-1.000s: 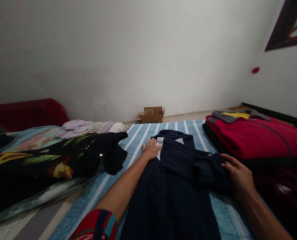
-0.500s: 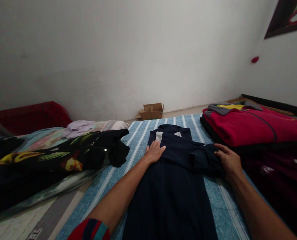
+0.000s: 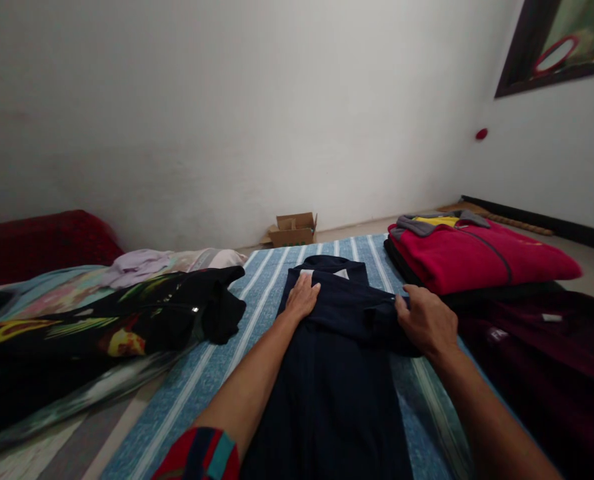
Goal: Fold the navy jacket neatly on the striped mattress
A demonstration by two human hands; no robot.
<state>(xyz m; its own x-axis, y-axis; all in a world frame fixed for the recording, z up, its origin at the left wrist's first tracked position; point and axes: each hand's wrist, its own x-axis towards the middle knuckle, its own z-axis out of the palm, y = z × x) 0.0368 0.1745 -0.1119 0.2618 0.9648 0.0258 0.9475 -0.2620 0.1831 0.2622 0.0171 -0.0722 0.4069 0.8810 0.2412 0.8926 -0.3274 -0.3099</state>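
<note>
A dark navy top (image 3: 341, 393) with small white patches near its collar lies stretched out lengthwise before me, one sleeve (image 3: 377, 313) folded across its upper part. My left hand (image 3: 303, 298) rests flat on the upper left of the top, beside a white patch, fingers extended. At the right end of the folded sleeve, my right hand (image 3: 429, 320) pinches the cloth between thumb and fingers. The lower end of the top runs out of view at the bottom.
The top lies on a blue striped bedcover (image 3: 207, 373). To the right are a folded pink-red fleece jacket (image 3: 487, 257) on dark clothes and a maroon garment (image 3: 531, 353). A black patterned garment (image 3: 141, 313) lies left. A cardboard box (image 3: 291, 230) stands by the wall.
The view has shifted slightly right. My right hand has turned knuckles-up and drawn a little left with the sleeve end. My left hand stays on the upper left of the top.
</note>
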